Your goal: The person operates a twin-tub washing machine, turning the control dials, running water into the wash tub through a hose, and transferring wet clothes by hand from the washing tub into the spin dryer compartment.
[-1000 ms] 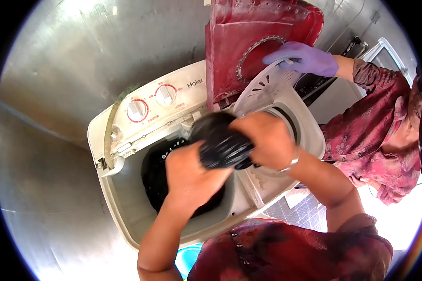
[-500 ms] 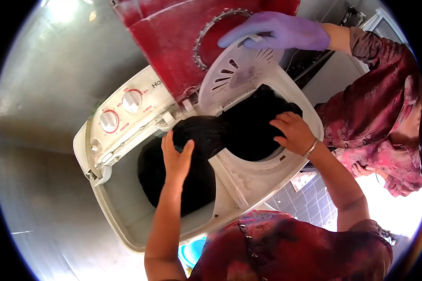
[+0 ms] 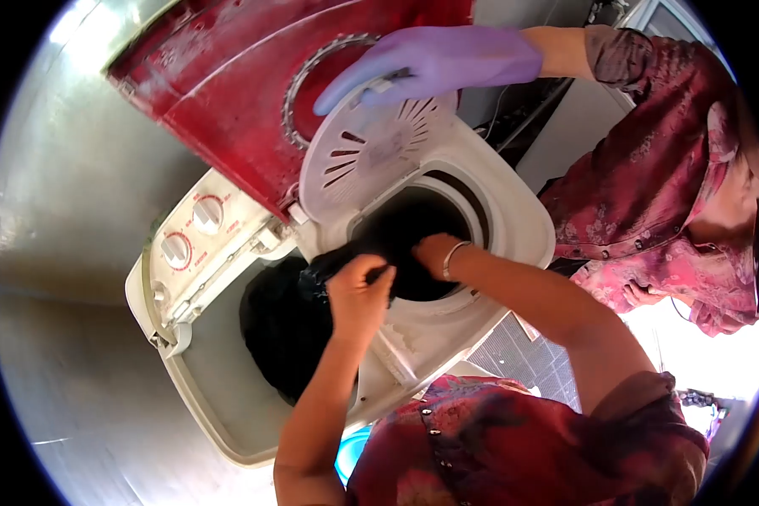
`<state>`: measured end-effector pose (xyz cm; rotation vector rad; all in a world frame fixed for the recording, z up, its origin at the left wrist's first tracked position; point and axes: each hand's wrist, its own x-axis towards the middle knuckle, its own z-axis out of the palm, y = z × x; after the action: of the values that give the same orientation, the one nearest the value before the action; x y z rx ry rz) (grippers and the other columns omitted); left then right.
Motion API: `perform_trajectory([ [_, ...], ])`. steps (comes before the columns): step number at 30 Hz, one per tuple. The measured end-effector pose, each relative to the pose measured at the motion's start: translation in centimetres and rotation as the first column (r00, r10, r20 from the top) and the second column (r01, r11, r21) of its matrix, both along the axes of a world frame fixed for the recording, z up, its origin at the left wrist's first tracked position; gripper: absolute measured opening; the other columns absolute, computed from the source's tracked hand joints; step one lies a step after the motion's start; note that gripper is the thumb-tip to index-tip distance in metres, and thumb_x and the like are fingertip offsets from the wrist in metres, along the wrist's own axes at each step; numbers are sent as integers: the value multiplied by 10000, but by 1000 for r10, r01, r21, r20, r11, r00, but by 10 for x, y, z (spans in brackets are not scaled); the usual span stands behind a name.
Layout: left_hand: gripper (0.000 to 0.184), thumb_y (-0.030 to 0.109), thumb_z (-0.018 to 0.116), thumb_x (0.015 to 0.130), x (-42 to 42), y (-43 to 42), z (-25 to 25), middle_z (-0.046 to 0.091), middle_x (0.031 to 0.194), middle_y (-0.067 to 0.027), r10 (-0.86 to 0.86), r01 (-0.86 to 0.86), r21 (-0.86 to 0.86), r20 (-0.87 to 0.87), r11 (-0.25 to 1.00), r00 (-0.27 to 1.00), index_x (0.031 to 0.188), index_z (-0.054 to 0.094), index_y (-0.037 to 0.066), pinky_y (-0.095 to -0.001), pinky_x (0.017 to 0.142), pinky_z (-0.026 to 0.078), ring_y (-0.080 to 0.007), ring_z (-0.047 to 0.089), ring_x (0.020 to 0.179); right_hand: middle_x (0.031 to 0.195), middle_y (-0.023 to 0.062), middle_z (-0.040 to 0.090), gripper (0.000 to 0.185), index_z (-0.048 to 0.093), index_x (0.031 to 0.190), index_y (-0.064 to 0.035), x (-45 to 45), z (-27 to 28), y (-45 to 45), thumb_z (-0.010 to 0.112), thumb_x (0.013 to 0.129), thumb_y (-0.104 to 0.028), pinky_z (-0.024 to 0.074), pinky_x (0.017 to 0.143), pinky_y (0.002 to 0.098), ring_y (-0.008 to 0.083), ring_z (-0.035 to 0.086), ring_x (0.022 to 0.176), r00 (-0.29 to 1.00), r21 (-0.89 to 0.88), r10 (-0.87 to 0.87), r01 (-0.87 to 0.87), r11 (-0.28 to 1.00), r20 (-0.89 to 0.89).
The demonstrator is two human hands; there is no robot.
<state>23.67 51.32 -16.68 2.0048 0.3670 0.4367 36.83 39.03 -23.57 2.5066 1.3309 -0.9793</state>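
The black cloth [image 3: 287,333] runs from the wide tub [image 3: 219,375] into the round tub [image 3: 478,221], where it has sunk lower. The left hand [image 3: 358,295], spread open before, now pinches it between the tubs. The right hand [image 3: 437,253] has dipped into the round tub; its grip cannot be told, fingers seemingly buried.

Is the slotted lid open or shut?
Open: the slotted lid stands raised beside the round tub, held by a purple glove, and the right hand reaches into the tub.
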Motion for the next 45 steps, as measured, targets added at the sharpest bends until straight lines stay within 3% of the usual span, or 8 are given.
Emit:
perform_trajectory([
  [7, 95, 43, 656, 720, 42, -44, 3, 603, 695, -110, -61, 55, 55, 117, 997, 991, 786, 601, 3, -267, 587, 441, -187, 569, 595, 979, 162, 616, 246, 635, 949, -93, 32, -15, -18, 571, 713, -68, 469, 825, 389, 323, 583, 946, 990, 180, -139, 142, 973, -29],
  [13, 377, 102, 579, 792, 66, -62, -53, 520, 1122, -193, -349, 340, 371, -46, 864, 936, 1135, 471, -9, -367, 799, 464, -307, 560, 936, 892, 147, 569, 263, 588, 960, -55, 62, 58, -56, 517, 708, -30, 451, 748, 373, 322, 551, 846, 865, 851, -442, 406, 333, -240],
  [21, 151, 25, 608, 740, -46, 3, 7, 616, 885, -117, -327, 306, 265, 37, 914, 944, 891, 612, 36, -354, 694, 495, -297, 591, 813, 1048, 102, 542, 280, 568, 1014, -110, -7, 57, -16, 587, 735, -129, 441, 777, 401, 307, 509, 978, 995, 785, 53, -96, 613, 80],
  [27, 186, 58, 606, 753, -167, 99, -68, 599, 993, -129, 109, 49, 472, -301, 880, 947, 939, 605, 47, -370, 811, 456, -297, 567, 926, 1371, 99, 295, 781, 240, 1367, -210, 36, -35, 6, 673, 718, -234, 345, 984, 468, 350, 373, 1181, 992, -89, 94, -86, 992, 87],
  [34, 319, 96, 606, 769, -177, 135, -131, 566, 1096, -118, 81, 321, 326, -803, 889, 591, 1080, 563, 42, -354, 841, 444, -289, 533, 1020, 1189, 135, 480, 508, 453, 1227, -79, -22, 30, 16, 608, 752, -172, 399, 913, 393, 335, 450, 1094, 986, 223, 10, -47, 974, 164],
  [36, 377, 139, 590, 786, -163, 136, -158, 553, 1126, -92, -106, 750, 472, -811, 464, 576, 1153, 532, 78, -358, 881, 418, -257, 508, 1056, 1159, 156, 502, 444, 508, 1153, -43, -64, 59, -7, 615, 742, -174, 402, 898, 396, 348, 463, 1068, 999, 397, -40, 23, 918, 34],
  [40, 390, 164, 558, 804, -162, 130, -234, 559, 1107, -66, -284, 711, 695, -664, 109, 692, 1186, 509, 109, -379, 889, 397, -221, 500, 1045, 1157, 174, 496, 432, 519, 1105, -41, -128, 75, -23, 646, 709, -157, 394, 904, 411, 352, 477, 1045, 985, 558, -172, 142, 818, 2],
  [45, 169, 187, 626, 731, -153, 129, -229, 634, 876, -30, -115, 980, 134, -982, 144, 151, 889, 656, 134, -343, 809, 393, -205, 562, 912, 1139, 174, 497, 416, 519, 1084, -55, -140, 72, -12, 656, 703, -151, 396, 900, 417, 350, 484, 1034, 958, 550, -275, 189, 813, 77],
])
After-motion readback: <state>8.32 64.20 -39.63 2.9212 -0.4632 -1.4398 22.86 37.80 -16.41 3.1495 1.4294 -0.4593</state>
